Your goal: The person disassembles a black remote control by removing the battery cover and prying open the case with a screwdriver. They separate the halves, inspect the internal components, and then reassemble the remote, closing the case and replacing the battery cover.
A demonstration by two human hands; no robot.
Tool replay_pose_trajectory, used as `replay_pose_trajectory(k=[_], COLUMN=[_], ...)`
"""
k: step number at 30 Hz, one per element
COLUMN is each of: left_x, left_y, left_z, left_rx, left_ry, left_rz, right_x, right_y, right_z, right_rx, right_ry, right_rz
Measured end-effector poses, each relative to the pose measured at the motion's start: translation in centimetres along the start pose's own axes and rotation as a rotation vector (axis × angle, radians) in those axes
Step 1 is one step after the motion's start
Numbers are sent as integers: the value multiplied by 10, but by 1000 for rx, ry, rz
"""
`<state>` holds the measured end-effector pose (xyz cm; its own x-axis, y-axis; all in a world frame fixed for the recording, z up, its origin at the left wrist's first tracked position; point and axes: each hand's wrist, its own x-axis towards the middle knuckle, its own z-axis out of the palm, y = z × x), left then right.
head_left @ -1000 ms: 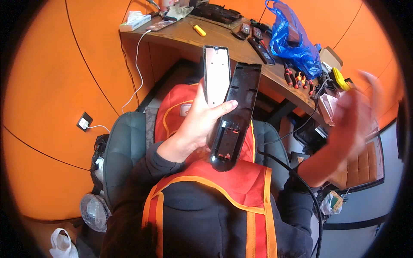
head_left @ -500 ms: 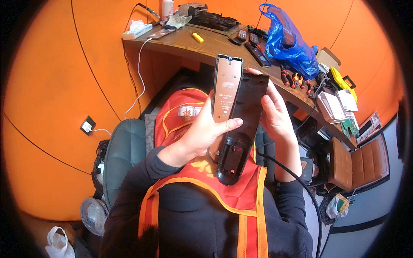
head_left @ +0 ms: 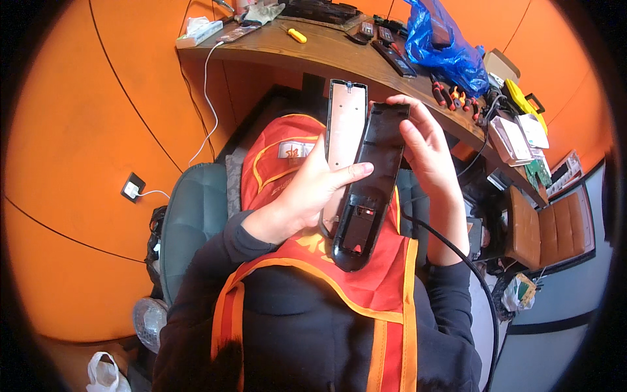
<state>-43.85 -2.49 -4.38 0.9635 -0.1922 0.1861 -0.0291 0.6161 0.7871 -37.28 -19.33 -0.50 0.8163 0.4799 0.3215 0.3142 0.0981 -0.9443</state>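
Note:
In front of my lap is an opened remote control in two long halves, side by side and overlapping. The left half holds a pale copper-coloured circuit board (head_left: 346,121) in a black shell. On the right is the black back cover (head_left: 380,147), its hollow inside and battery bay turned up. My left hand (head_left: 305,196) is closed round both halves, thumb pressed on the cover; its other fingers are hidden beneath. At the cover's upper right corner my right hand (head_left: 432,147) curls, thumb and fingertips touching the edge.
A wooden desk (head_left: 313,49) bears a yellow-handled screwdriver (head_left: 297,35), other remotes (head_left: 394,59), a blue plastic bag (head_left: 450,62) and pliers (head_left: 443,96). A black cable (head_left: 450,247) runs past my right forearm. A red apron (head_left: 366,284) covers my lap.
My right hand has shifted up along the cover, its fingers now at the top corner. The cover has tilted, showing more of its inside. The whole view has shifted slightly.

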Motion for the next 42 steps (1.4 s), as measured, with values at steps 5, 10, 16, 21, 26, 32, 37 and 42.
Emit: replay_pose_trajectory(k=[5,10,16,21,26,32,37,42], left_x=[-4,-1,1,0,-9,-15,-19,-19], left_y=[8,5,3,11,12,19,22,21], left_z=[-6,-11,-19,-20,-11,-8,-7,-6], left_rx=[-40,-10,-4,-129,-72,45,73,70], left_ry=[-15,-81,96,-72,-181,-239,-223,-202], left_rz=[-114,-5,-140,-215,-163,-75,-75,-91], right_x=[-2,-2,-7,-7,-9,-14,-19,-20], right_y=[0,8,3,-1,-3,-10,-11,-11], right_z=[-2,8,6,-8,-7,-4,0,0], right_rx=[210,418,464,845,895,897,829,801], right_ry=[-137,-172,-60,-186,-236,-307,-342,-332], right_rz=[-76,-88,-194,-237,-246,-213,-220,-266])
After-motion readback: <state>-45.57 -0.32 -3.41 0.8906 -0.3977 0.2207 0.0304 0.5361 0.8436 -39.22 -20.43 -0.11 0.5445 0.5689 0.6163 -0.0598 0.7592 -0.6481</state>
